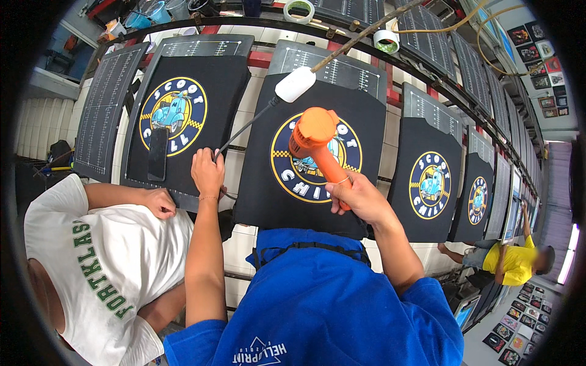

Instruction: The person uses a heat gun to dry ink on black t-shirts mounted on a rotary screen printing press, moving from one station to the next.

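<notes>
My right hand (361,198) is wrapped round the handle of an orange hair dryer (317,128). The dryer is above a black T-shirt (262,189) spread on a board, and its dark end hides part of the round scooter print (284,174). My left hand (208,172) is closed on a black cord (244,125), near the shirt's left edge. That cord runs up to a white power socket (295,84) hanging from a rod over the boards. To the left lies another black T-shirt (223,79) with the same print and a black phone (157,155) on it.
At my left a person in a white T-shirt (128,244) rests a hand (160,203) near the neighbouring board. More printed black shirts (400,213) lie to the right. Tape rolls (387,41) and cups (160,13) stand behind. A person in yellow (516,262) is farther right.
</notes>
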Action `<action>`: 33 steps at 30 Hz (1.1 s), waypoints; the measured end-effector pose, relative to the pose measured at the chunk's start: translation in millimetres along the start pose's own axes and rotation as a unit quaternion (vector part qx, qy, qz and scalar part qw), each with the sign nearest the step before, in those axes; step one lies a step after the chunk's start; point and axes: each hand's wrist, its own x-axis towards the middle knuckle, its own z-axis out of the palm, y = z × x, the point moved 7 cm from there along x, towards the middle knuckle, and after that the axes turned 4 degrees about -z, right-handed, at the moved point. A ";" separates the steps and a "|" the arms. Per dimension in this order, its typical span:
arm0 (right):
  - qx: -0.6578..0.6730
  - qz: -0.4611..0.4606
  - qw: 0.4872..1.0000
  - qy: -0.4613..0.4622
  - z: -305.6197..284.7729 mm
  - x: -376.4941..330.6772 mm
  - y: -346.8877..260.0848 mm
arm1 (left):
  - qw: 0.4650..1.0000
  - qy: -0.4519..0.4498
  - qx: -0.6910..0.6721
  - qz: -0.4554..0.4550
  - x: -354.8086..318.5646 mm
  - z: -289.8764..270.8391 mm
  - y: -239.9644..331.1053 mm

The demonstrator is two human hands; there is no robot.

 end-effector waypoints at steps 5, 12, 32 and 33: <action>0.000 0.018 1.000 0.003 2.0 -5.2 -3.5 | 1.000 -0.001 -0.005 -0.003 -0.3 -0.8 -0.3; -0.021 0.037 0.999 -0.002 5.1 -14.0 -6.2 | 1.000 -0.004 0.003 -0.008 0.2 1.3 -3.2; 0.042 0.057 0.994 0.081 3.9 -43.1 16.1 | 0.999 -0.031 -0.006 -0.006 0.8 3.4 0.9; 0.059 0.055 0.993 0.084 0.6 -46.4 19.3 | 0.999 -0.039 -0.003 -0.009 0.4 4.0 0.4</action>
